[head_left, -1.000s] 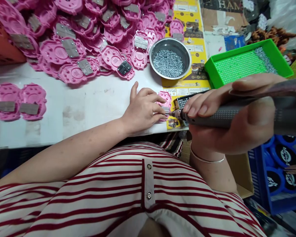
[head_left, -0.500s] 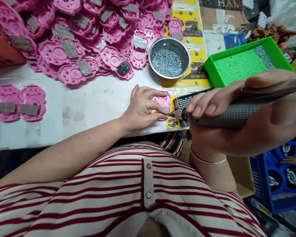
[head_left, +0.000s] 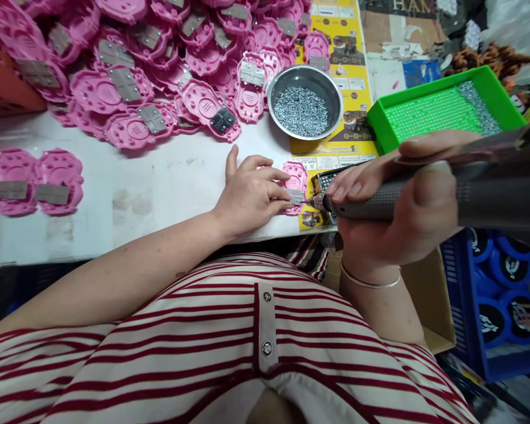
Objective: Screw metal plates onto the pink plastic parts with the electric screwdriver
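A pink plastic part (head_left: 295,172) with a grey metal plate (head_left: 297,196) lies at the table's front edge. My left hand (head_left: 251,197) presses its fingertips on the part's left side, thumb and forefinger at the plate, the other fingers slightly spread. In my right hand (head_left: 393,206) is a dark grey electric screwdriver (head_left: 371,203), its bit pointing left with the tip at the plate's right side. Just behind the screwdriver's nose sits a black tray of screws (head_left: 324,181), partly hidden by my right hand.
A steel bowl of screws (head_left: 301,109) stands beyond my hands. The green tray (head_left: 380,126) is at the back right. Pink parts with plates (head_left: 136,126) are heaped at the back left; others (head_left: 59,176) lie in a row at left. A blue crate (head_left: 463,306) is below right.
The screwdriver has tilted and moved slightly, and my right hand has shifted left along it. My left fingers have drawn back a little, uncovering more of the pink part and plate.
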`<state>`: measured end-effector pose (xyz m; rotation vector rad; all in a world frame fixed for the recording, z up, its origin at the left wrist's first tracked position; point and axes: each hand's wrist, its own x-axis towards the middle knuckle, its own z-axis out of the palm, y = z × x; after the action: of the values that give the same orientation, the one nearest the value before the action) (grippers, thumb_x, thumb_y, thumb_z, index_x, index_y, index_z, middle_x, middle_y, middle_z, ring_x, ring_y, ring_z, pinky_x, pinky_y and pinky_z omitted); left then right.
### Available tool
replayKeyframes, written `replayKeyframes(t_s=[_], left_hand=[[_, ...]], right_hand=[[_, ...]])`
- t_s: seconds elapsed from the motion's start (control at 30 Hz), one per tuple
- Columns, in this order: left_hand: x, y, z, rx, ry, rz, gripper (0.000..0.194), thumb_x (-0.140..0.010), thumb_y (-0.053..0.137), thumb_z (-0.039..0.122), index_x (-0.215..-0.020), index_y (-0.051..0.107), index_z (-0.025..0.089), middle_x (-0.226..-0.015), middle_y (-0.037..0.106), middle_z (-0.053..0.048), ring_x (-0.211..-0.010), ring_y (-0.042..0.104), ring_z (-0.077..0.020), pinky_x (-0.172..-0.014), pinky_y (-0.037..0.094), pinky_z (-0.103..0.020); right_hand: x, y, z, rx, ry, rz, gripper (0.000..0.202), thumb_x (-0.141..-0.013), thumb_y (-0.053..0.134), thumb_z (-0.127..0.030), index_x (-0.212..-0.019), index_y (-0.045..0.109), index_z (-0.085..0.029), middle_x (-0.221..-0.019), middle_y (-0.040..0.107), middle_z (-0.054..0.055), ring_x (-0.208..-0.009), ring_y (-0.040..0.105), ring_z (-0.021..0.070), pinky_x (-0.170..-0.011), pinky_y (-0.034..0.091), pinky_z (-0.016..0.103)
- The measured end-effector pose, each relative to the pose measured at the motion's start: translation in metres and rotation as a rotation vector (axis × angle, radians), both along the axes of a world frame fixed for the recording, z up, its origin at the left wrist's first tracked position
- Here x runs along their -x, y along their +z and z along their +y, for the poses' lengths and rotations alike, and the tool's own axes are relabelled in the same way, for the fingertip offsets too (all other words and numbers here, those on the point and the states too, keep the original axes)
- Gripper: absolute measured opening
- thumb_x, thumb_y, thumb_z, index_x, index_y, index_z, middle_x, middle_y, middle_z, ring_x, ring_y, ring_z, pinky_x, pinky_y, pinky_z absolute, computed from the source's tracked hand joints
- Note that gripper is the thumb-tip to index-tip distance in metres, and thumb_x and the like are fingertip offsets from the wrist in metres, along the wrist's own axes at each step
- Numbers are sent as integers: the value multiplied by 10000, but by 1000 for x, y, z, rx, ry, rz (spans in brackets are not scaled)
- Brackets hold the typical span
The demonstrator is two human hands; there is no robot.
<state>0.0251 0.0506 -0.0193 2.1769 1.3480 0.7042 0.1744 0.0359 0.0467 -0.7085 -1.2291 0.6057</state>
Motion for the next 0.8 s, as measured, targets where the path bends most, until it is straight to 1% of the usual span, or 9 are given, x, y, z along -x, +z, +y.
replayKeyframes(t_s=[0.07,0.13,0.27,0.37,0.47,0.57,0.67,0.73,0.8], left_hand=[[-1,1,-1,-5,-18,16,77,-819,742,334,-788,787,388,-1052,765,56,-1182,532,-283,-1199,78,-666],[-1,1,-1,-17,-31,16,101,-833,723,340,-788,788,403,-1009,772,59,-1161,540,-285,-1198,74,-677],[0,0,-2,-55,-48,-11,123,-848,702,350,-787,792,406,-966,780,52,-1115,565,-296,-1194,58,-699],[0,-1,-2,-65,-61,-23,131,-855,691,353,-786,790,407,-962,782,58,-1086,576,-295,-1194,59,-700],[-1,-1,-2,-62,-61,-31,134,-856,686,353,-786,785,408,-967,782,68,-1078,578,-294,-1196,56,-695],[-1,0,-2,-58,-59,-29,135,-856,686,344,-785,785,402,-962,783,68,-1071,580,-291,-1200,58,-688],[-1,0,-2,-64,-54,-18,142,-862,680,336,-787,783,400,-930,784,71,-1050,583,-280,-1201,78,-680],[-2,-1,-2,-73,-47,-5,144,-867,674,335,-790,782,394,-911,782,70,-1036,582,-271,-1199,97,-673],[-2,-1,-2,-83,-41,11,142,-870,669,337,-797,785,375,-915,783,62,-1026,577,-268,-1195,121,-665]], right_hand=[[1,-3,0,8,8,-3,94,-866,632,-373,-883,659,-284,-531,501,-95,-411,469,82,-407,448,259],[0,-9,2,28,15,1,119,-855,659,-395,-926,668,-300,-541,509,-94,-419,481,87,-413,452,262],[0,-24,10,9,-12,2,181,-864,665,-428,-976,634,-289,-562,489,-88,-396,462,60,-400,424,224],[1,-29,12,-12,-22,5,191,-885,636,-433,-1006,615,-287,-559,446,-87,-387,445,48,-401,411,205],[1,-26,10,37,9,12,156,-881,635,-400,-994,635,-293,-560,433,-76,-412,460,64,-435,442,227],[0,-25,11,69,19,-6,142,-867,631,-412,-969,657,-316,-548,439,-71,-401,444,79,-415,446,248],[-2,-31,18,43,47,-37,138,-868,608,-437,-950,660,-340,-533,441,-75,-373,411,92,-382,425,269],[-3,-36,25,-10,66,-46,128,-854,622,-443,-937,658,-352,-518,444,-85,-354,379,95,-385,423,288],[-3,-39,30,-21,58,-55,109,-843,637,-435,-914,656,-354,-502,440,-91,-350,361,101,-401,435,310]])
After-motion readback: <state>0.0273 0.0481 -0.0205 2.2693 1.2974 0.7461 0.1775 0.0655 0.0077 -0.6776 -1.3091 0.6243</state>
